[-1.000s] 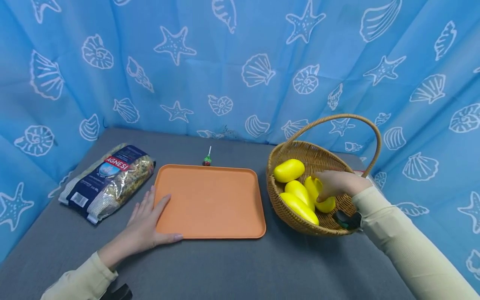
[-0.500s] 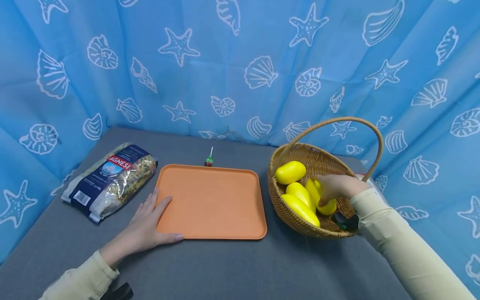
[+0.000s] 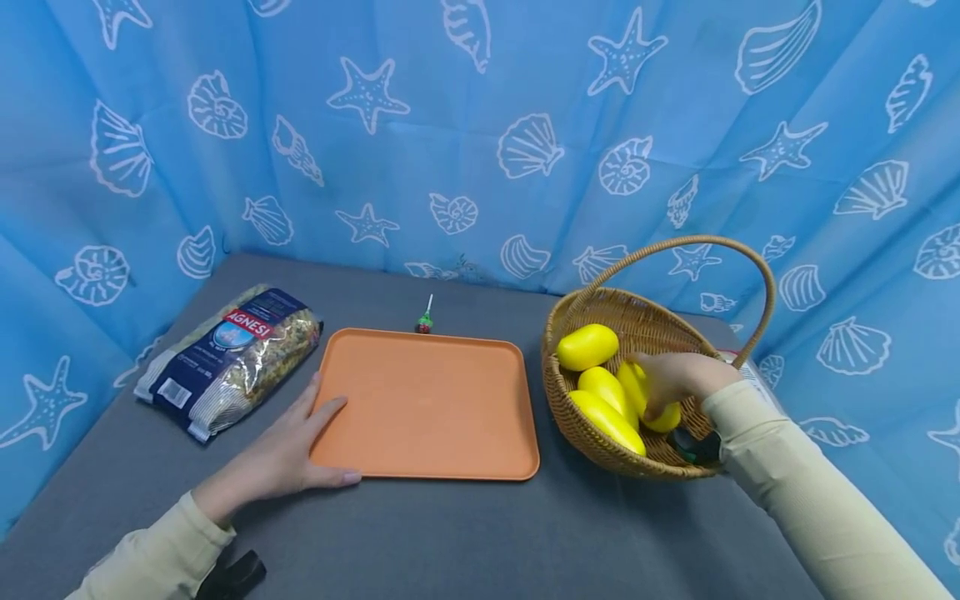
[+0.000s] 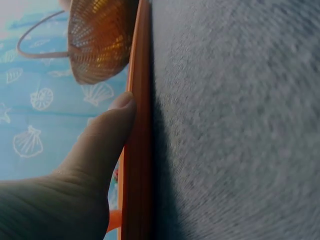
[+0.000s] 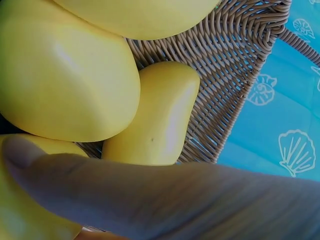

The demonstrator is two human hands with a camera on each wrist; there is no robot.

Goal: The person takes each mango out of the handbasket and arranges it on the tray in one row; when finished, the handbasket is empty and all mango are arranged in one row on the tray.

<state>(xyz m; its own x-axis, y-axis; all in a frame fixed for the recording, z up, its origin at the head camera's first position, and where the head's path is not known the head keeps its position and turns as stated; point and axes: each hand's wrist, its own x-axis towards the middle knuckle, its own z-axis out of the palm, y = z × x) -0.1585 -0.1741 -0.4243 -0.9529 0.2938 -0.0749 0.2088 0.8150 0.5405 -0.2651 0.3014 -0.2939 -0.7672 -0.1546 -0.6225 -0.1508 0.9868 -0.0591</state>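
My right hand is inside a wicker basket with a tall handle, gripping a yellow mango. In the right wrist view the thumb lies across that mango, while the hidden fingers cannot be followed. Other mangoes, one of them near the basket's left wall, lie around it. My left hand rests at the left end of an orange rectangular tray, fingers spread. The left wrist view has its thumb touching the tray's front rim.
A bag of pasta lies left of the tray. Behind the tray is a small lollipop with a green and red head. A dark object shows in the basket beneath my right wrist. A blue shell-patterned curtain encloses the grey table.
The head view has shifted slightly, so everything sits a little further right in it. My right hand stays on the mango in the basket, and my left hand stays at the tray.
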